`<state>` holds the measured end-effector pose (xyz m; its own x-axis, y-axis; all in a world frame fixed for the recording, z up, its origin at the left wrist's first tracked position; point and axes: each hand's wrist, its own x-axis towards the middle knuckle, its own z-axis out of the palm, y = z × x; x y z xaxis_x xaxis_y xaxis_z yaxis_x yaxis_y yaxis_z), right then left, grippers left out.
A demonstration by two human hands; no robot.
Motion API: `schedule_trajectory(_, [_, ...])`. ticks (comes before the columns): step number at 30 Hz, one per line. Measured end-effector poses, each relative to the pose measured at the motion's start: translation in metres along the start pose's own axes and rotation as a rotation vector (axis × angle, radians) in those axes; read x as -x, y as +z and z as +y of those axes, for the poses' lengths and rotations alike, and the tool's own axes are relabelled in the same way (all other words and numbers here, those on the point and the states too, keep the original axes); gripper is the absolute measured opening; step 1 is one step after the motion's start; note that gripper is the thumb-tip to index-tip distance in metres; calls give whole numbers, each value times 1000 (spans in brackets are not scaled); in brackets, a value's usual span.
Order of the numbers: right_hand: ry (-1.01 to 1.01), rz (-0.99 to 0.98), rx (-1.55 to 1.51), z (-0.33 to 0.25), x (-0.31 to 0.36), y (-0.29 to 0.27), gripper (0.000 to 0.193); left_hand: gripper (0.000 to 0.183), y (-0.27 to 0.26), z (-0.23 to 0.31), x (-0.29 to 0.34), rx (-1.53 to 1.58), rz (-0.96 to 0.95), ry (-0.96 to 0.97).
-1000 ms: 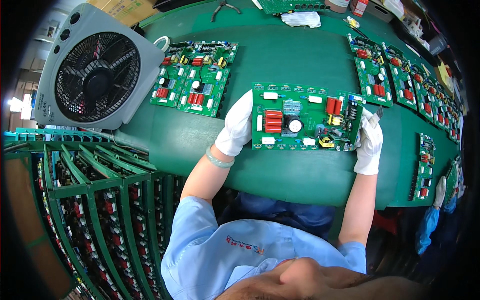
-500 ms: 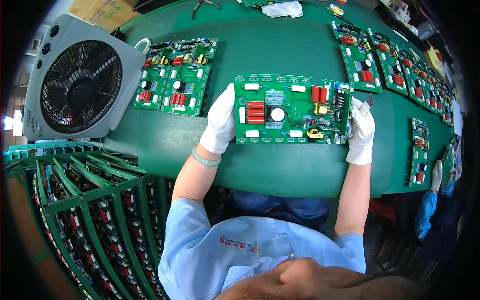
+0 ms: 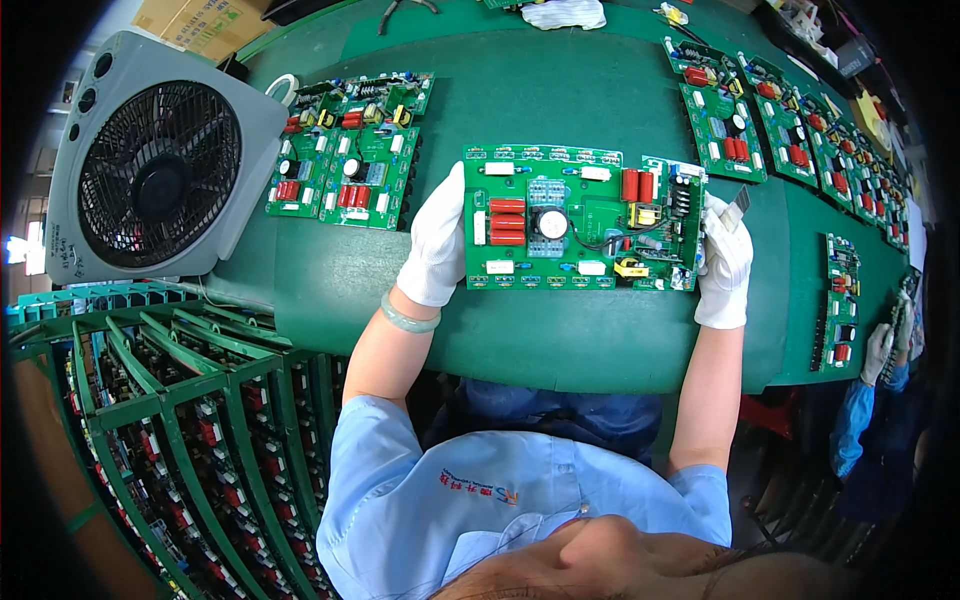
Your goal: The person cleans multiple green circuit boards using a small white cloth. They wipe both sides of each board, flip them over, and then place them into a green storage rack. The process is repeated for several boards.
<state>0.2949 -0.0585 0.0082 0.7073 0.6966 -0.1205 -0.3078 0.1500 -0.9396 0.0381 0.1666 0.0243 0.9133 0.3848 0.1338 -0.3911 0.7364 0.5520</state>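
A green circuit board (image 3: 590,215) is held up in front of me over the table, its component side showing red, white, yellow and black parts. My left hand (image 3: 438,240), in a white glove, is closed on its left edge; the fingers behind the board are hidden. On the opposite edge my right hand (image 3: 724,265), gloved too, is closed on the board near its black heat sink. A small tool with a flat grey tip (image 3: 738,205) sticks up from the right hand; its handle is mostly hidden, and I cannot tell its kind.
Two finished-looking boards (image 3: 368,170) lie side by side at left, beside a grey fan (image 3: 160,175). Several boards (image 3: 722,120) are lined up at far right. A green rack (image 3: 180,400) full of boards stands at lower left. A co-worker's gloved hand (image 3: 878,352) is at right.
The board has tilted slightly and shifted a little left, with both my hands still on it. At right, the co-worker's hands and board have moved slightly.
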Motion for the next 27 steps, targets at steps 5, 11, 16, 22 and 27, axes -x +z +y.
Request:
schedule_trajectory(5, [2,-1,11,1,0,-2,41,48,-1,-1,2,-130,111,-10])
schedule_trajectory(11, [-3,0,11,-1,0,1,42,46,0,-1,3,-140,105,8])
schedule_trajectory(16, [-2,6,19,-1,0,-1,42,46,0,-3,4,-264,173,29])
schedule_trajectory(22, [-15,3,35,0,0,-2,41,46,3,-3,4,-260,176,32])
schedule_trajectory(27, [-11,-4,26,-4,2,1,40,46,-4,-2,4,-183,169,-3])
